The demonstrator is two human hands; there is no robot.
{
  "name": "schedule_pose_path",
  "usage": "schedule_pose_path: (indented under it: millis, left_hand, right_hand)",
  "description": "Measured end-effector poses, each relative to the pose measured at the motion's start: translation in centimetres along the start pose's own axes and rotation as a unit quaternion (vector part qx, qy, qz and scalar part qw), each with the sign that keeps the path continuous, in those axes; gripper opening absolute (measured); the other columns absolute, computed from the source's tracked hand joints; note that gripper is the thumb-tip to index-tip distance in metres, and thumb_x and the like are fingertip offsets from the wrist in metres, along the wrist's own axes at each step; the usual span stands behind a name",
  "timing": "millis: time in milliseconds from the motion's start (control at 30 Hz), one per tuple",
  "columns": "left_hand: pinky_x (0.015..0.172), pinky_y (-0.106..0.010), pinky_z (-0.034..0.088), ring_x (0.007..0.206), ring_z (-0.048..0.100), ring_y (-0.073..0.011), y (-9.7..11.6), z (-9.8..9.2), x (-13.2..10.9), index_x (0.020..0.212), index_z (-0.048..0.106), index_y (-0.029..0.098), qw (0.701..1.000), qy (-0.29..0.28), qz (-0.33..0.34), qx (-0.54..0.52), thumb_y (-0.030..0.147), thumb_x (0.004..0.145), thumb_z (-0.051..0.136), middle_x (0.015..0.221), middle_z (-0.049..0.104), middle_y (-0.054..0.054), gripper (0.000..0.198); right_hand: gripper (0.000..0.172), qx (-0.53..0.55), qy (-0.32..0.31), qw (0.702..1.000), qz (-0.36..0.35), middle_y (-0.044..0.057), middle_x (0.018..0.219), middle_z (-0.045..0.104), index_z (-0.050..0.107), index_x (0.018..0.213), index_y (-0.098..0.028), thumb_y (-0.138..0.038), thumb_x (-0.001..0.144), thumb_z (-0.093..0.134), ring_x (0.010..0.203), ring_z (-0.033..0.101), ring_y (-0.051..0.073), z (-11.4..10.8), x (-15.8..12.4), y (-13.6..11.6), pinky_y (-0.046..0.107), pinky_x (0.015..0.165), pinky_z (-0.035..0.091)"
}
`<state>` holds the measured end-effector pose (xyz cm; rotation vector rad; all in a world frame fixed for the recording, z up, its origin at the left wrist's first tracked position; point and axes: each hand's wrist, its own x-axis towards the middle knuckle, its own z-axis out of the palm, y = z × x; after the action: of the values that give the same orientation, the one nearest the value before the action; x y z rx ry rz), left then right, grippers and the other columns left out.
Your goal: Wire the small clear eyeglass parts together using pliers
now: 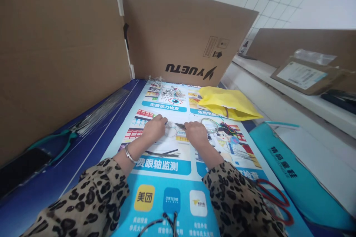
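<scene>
My left hand point(155, 127) is closed in a pinch over the printed sheet. A thin, pale wire point(171, 132) appears to loop out from its fingertips, though it is hard to see against the print. Close by on the right, my right hand point(197, 134) grips a dark pointed tool point(180, 126), its tip toward the left fingers; the handle is hidden in the fist. Dark thin strips point(164, 153) lie below the hands. Just right of the right hand are a pale wire coil point(210, 125) and tangled coloured cords point(229, 127).
Cardboard panels point(178, 33) wall the back and left. Teal-handled pliers point(65, 139) and a wire bundle point(102, 113) lie left. A yellow pouch point(230, 102), a teal box point(286, 163) and red-handled scissors point(274, 192) are right. Small wire pieces point(174, 92) lie toward the back.
</scene>
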<state>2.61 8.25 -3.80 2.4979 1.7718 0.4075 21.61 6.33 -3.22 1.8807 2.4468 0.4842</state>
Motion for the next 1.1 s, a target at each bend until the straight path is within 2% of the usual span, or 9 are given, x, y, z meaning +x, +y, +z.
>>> schedule_pose_path:
  millis: [233, 467, 600, 900, 1100]
  left_hand:
    - [0.076, -0.027, 0.041, 0.096, 0.05, -0.0171, 0.0, 0.34, 0.09, 0.099, 0.058, 0.025, 0.999, 0.007, 0.015, -0.041, 0.015, 0.083, 0.038, 0.098, 0.054, -0.004, 0.028]
    - [0.084, -0.031, 0.038, 0.093, 0.05, -0.019, -0.21, 0.37, 0.56, 0.091, 0.061, 0.021, 0.994, 0.039, 0.064, -0.081, 0.024, 0.08, 0.047, 0.091, 0.056, -0.006, 0.018]
    - [0.082, -0.032, 0.038, 0.09, 0.05, -0.0194, -0.2, 0.53, 0.78, 0.085, 0.06, 0.019, 0.992, 0.043, 0.067, -0.094, 0.022, 0.077, 0.051, 0.088, 0.057, -0.006, 0.013]
    - [0.078, -0.03, 0.039, 0.086, 0.051, -0.0188, 0.15, 0.12, 0.7, 0.074, 0.057, 0.017, 0.99, 0.031, 0.057, -0.128, 0.014, 0.073, 0.047, 0.084, 0.056, -0.006, 0.011]
    - [0.064, -0.026, 0.039, 0.075, 0.054, -0.0163, -0.04, 0.06, 0.68, 0.076, 0.056, 0.02, 0.988, 0.007, 0.036, -0.153, 0.02, 0.076, 0.045, 0.077, 0.06, -0.002, 0.011]
  right_hand:
    - [0.018, 0.002, -0.01, 1.0, 0.006, 0.009, 0.084, 0.063, 0.058, 0.089, -0.017, -0.018, 0.081, 0.042, 0.081, 0.053, 0.02, -0.07, 0.06, -0.02, 0.029, 0.067, 0.032]
    - [0.021, 0.01, -0.023, 0.999, 0.021, 0.01, 0.086, 0.063, 0.059, 0.092, -0.017, -0.02, 0.082, 0.041, 0.082, 0.054, 0.02, -0.22, 0.11, 0.1, 0.029, 0.068, 0.034]
    - [0.023, 0.015, -0.027, 0.999, 0.021, 0.01, 0.087, 0.063, 0.06, 0.093, -0.018, -0.019, 0.083, 0.039, 0.084, 0.054, 0.02, -0.28, 0.12, 0.09, 0.03, 0.069, 0.034]
    - [0.021, 0.023, -0.02, 0.999, 0.024, 0.009, 0.086, 0.064, 0.06, 0.091, -0.018, -0.019, 0.083, 0.04, 0.085, 0.055, 0.02, -0.3, 0.16, -0.03, 0.03, 0.07, 0.035]
    - [0.022, 0.031, -0.024, 0.999, 0.025, 0.01, 0.088, 0.064, 0.06, 0.092, -0.018, -0.023, 0.084, 0.041, 0.086, 0.055, 0.02, -0.31, 0.22, -0.01, 0.03, 0.071, 0.035]
